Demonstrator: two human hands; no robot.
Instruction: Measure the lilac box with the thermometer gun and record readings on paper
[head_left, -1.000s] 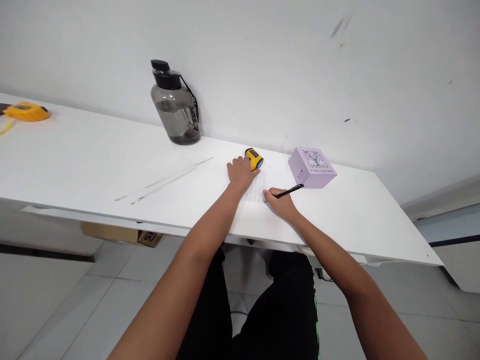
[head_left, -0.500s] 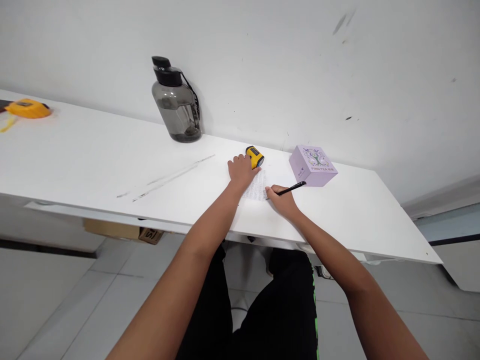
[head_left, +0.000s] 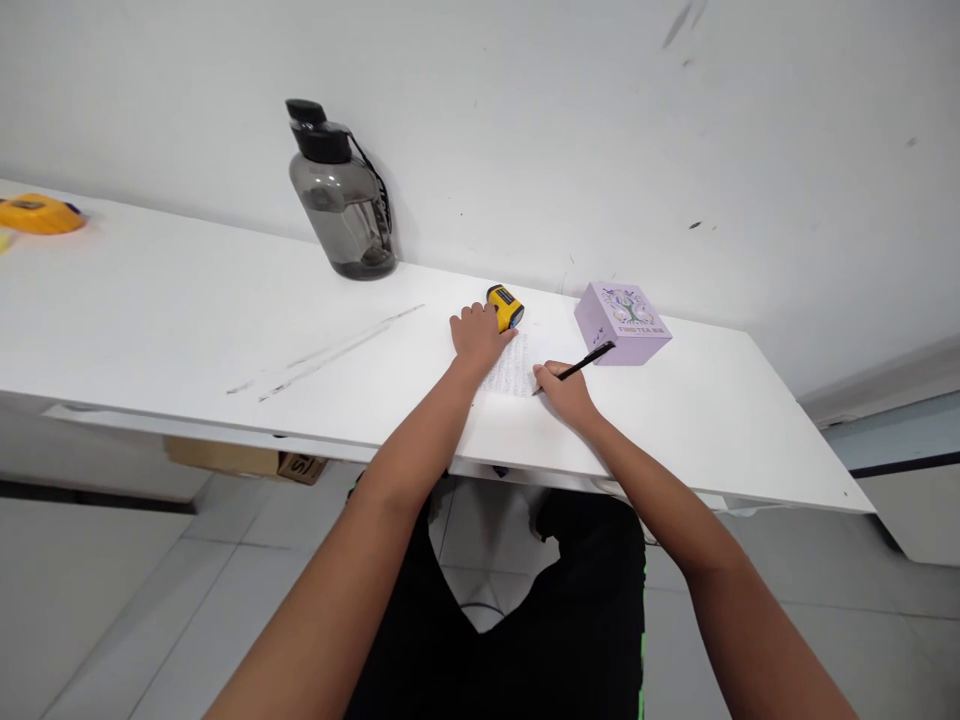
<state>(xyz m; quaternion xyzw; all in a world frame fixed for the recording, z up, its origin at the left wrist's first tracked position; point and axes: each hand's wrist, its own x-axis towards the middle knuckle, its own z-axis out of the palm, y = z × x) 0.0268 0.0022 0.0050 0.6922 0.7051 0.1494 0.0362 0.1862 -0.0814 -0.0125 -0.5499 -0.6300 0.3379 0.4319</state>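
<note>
My left hand (head_left: pixel 478 340) rests on the white table (head_left: pixel 712 420), its thumb and forefinger around the lower end of a small yellow-and-black tape measure (head_left: pixel 507 308). Beneath it, partly hidden by the hand, lies a white sheet of paper (head_left: pixel 510 375) covered with small dark marks like writing. My right hand (head_left: pixel 568 395) is closed on a black pen (head_left: pixel 589 361), pinched near the tip. The pen leans to the upper right, with its tip at the sheet's right edge. A lilac tea box (head_left: pixel 624 325) stands just beyond the pen's upper end.
A large grey see-through water bottle (head_left: pixel 345 215) stands against the wall. At the far left is an orange-yellow tape measure (head_left: pixel 41 214), cut off by the frame. Dark streaks mark the tabletop. A cardboard box (head_left: pixel 225 456) shows below the table's front edge.
The view has shifted slightly, so the tabletop things appear a little higher and further left. The pen's tip now shows, and the pen stands a bit steeper in my right hand.
</note>
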